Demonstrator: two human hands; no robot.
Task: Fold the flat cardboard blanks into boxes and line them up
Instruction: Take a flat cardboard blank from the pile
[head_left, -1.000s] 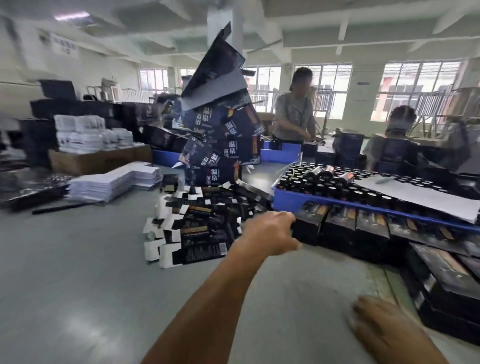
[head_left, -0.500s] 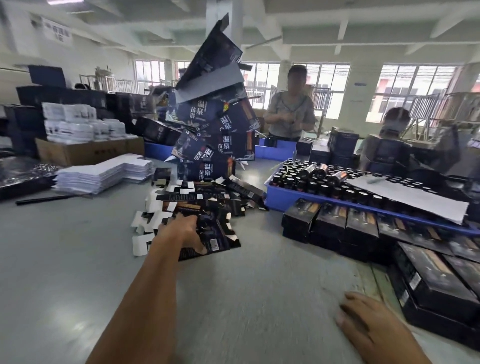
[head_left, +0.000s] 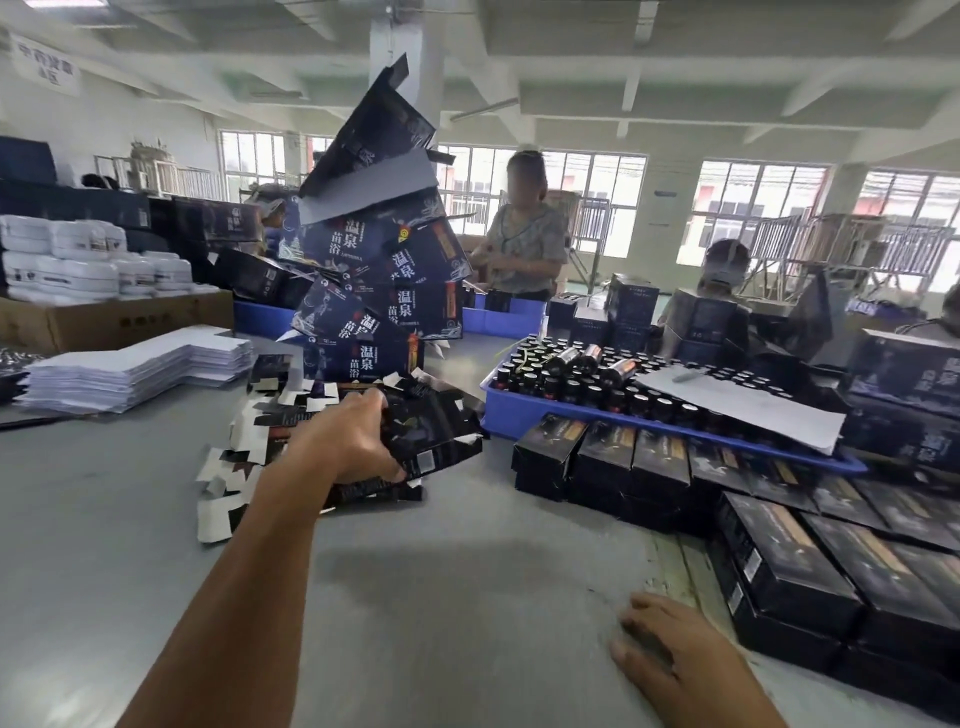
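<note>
A loose pile of flat black cardboard blanks (head_left: 270, 421) with white flaps lies on the grey table (head_left: 467, 597) ahead of me. My left hand (head_left: 345, 447) reaches into the pile and grips one black blank (head_left: 436, 441), thumb under its near edge, raised a little off the heap. My right hand (head_left: 670, 654) rests on the table at the lower right with relaxed fingers and holds nothing. Folded black boxes (head_left: 639, 462) stand in a row at the right, and more folded boxes (head_left: 831, 571) lie nearer to me.
A blue tray (head_left: 519, 421) of dark bottles sits behind the folded boxes, partly under a white sheet (head_left: 743, 410). A leaning tower of dark blue cartons (head_left: 384, 291) rises behind the pile. White sheet stacks (head_left: 140, 369) lie at left. A person (head_left: 519, 244) works across the table.
My left hand swung from the right of the pile onto it, closed on a blank and lifted its edge. My right hand has stayed on the table.
</note>
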